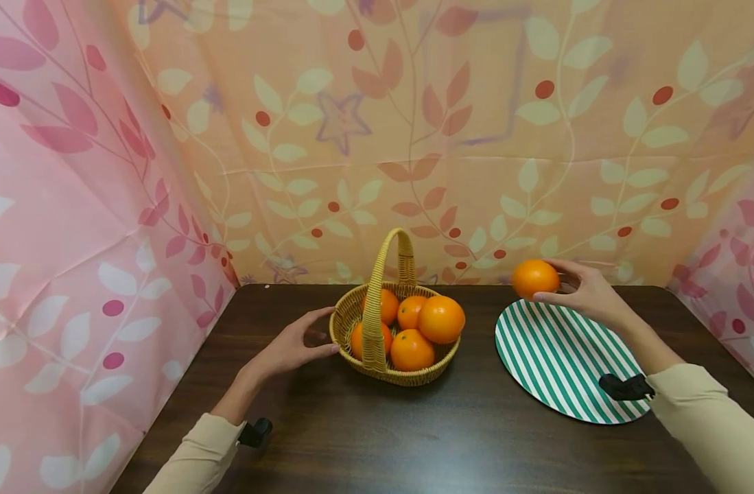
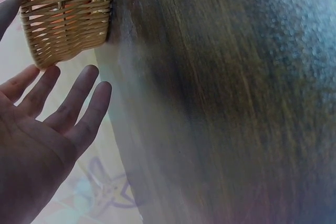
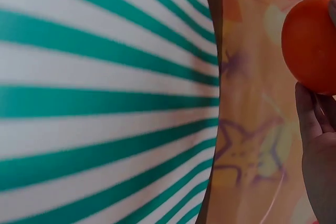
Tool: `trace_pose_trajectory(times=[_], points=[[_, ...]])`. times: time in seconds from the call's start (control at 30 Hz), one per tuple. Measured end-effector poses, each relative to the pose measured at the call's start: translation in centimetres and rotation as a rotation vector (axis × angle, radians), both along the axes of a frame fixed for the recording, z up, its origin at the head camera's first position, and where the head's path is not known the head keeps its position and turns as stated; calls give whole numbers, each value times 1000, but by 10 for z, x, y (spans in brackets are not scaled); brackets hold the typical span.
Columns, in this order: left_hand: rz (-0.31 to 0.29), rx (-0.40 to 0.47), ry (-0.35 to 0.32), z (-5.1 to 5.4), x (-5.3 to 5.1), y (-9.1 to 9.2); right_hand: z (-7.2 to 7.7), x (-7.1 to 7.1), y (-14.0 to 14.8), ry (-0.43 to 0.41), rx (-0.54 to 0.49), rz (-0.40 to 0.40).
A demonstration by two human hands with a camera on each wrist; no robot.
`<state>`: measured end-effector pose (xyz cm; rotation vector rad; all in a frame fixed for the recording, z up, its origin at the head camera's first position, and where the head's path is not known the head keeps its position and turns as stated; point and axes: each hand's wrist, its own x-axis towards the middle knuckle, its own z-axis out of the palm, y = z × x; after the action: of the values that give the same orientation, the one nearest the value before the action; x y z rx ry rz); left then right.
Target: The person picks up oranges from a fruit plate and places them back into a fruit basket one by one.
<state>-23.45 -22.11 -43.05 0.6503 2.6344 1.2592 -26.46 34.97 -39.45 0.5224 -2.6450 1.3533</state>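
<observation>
An orange (image 1: 535, 278) is held by my right hand (image 1: 589, 291) above the far edge of a round green-and-white striped placemat (image 1: 568, 363). In the right wrist view, the same orange (image 3: 311, 45) sits between thumb and fingers, partly cut off by the frame. A yellow wicker basket (image 1: 407, 377) with a tall arched handle stands left of the placemat and contains several oranges (image 1: 441, 319). At its left side is my left hand (image 1: 296, 343), with thumb and a fingertip at the rim. The left wrist view shows its fingers (image 2: 79, 100) spread and fairly straight beside the basket (image 2: 68, 14).
Everything stands on a dark wooden table (image 1: 414, 446). Behind it hangs a floral cloth (image 1: 377, 137), and a pink cloth (image 1: 92, 240) rises along the left side. A dark wrist device (image 1: 623, 386) on the right forearm hangs over the placemat.
</observation>
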Motion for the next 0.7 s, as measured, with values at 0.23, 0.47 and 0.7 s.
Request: trace_pose_trajectory(times=[0.23,0.47,0.7], points=[[-6,4,6,2,0,0,1,-15,-28,10,-74,86],[-9,0,15,1,0,0,4,-29,-60,-68,-177,129],[-7,0,13,0,0,-1,5,-41,-87,-83,-228,225]])
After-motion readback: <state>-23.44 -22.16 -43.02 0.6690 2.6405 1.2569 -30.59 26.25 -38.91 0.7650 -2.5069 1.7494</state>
